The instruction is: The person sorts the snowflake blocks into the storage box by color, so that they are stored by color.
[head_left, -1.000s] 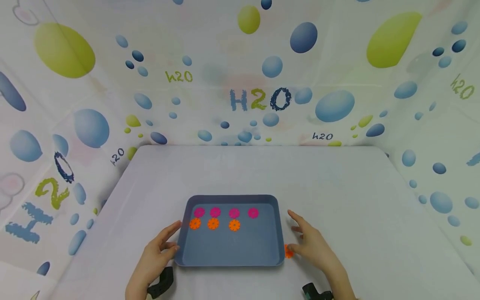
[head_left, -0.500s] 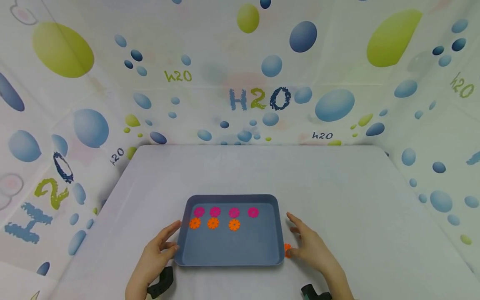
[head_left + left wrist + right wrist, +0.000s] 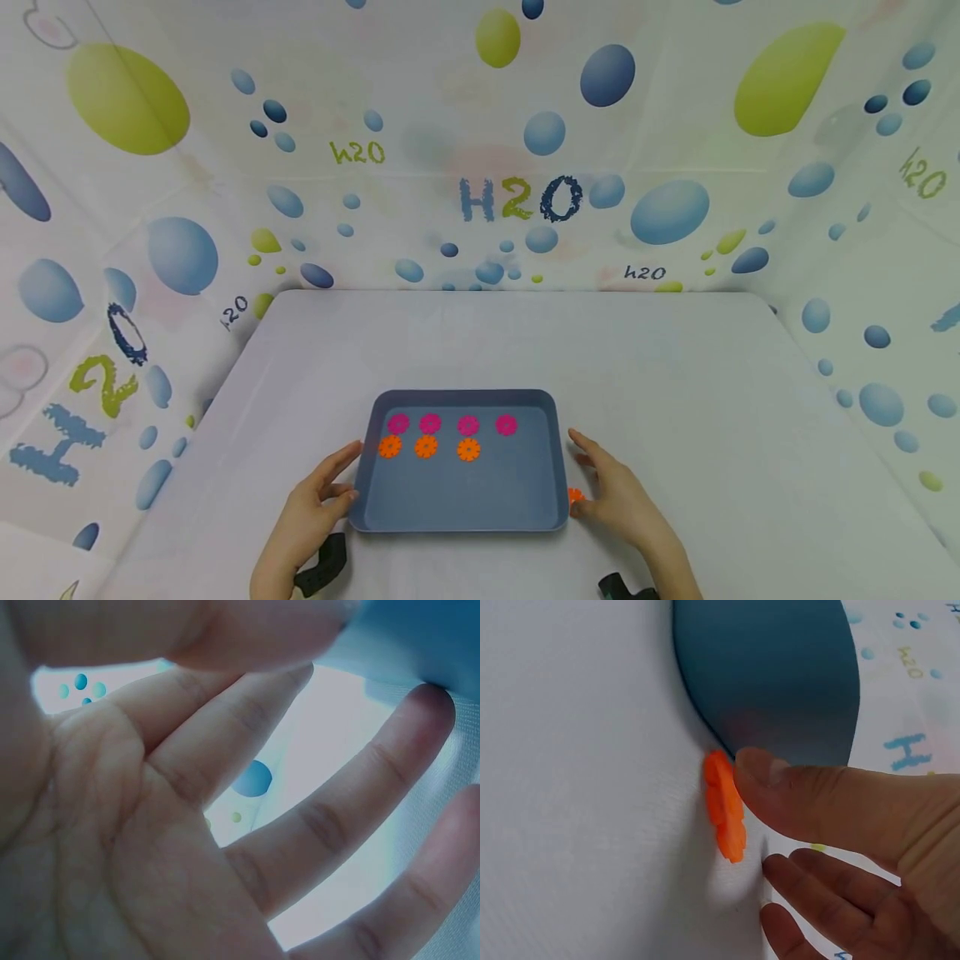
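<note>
A grey-blue tray (image 3: 487,500) lies on the white table, holding a row of pink notched discs (image 3: 468,426) above a row of orange ones (image 3: 426,447). My left hand (image 3: 311,504) touches the tray's left side with fingertips, fingers spread; the left wrist view shows a fingertip against the tray wall (image 3: 420,645). At the right side, my right hand (image 3: 618,500) has its thumb (image 3: 780,784) right at the tray's corner, with the other fingers loosely bent. Beside that thumb, a loose orange notched disc (image 3: 724,806) sits by the tray's outer wall, partly covered in the head view.
White cloth covers the table (image 3: 480,342) behind and beside the tray. A printed curtain (image 3: 420,175) with blue and green drops stands around the back and sides. Black wrist devices (image 3: 324,567) are worn below both hands.
My right hand has shifted slightly left toward the tray, and its thumb hides more of the loose orange disc. My left hand, the tray and the discs in it look the same.
</note>
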{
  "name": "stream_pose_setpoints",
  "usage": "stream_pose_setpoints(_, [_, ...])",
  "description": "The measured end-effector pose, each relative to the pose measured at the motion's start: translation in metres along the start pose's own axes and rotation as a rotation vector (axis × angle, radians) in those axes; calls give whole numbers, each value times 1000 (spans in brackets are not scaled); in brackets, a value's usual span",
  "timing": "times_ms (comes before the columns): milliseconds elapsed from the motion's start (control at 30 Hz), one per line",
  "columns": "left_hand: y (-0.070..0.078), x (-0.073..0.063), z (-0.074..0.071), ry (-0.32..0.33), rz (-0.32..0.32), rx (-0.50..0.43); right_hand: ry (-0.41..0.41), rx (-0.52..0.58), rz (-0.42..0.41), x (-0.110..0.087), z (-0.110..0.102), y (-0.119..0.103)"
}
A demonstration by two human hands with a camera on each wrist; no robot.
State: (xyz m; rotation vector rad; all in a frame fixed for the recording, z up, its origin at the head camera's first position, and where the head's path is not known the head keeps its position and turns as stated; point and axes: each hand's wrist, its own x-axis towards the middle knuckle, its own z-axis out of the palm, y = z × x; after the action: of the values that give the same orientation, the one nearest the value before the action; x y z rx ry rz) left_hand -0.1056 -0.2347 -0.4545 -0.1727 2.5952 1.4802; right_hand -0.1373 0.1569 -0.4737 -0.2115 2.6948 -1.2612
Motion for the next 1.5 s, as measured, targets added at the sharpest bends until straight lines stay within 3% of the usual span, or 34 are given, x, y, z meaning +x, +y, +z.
stream_pose_setpoints(367, [-1, 0, 0, 0, 6, 7, 39, -37, -25, 2, 5, -1])
stream_pose_setpoints(667, [0, 0, 0, -2, 8, 8, -3, -40, -24, 4, 7, 1])
stream_pose_setpoints(1500, [0, 0, -1, -2, 9, 13, 23, -119, -86, 7, 11, 4])
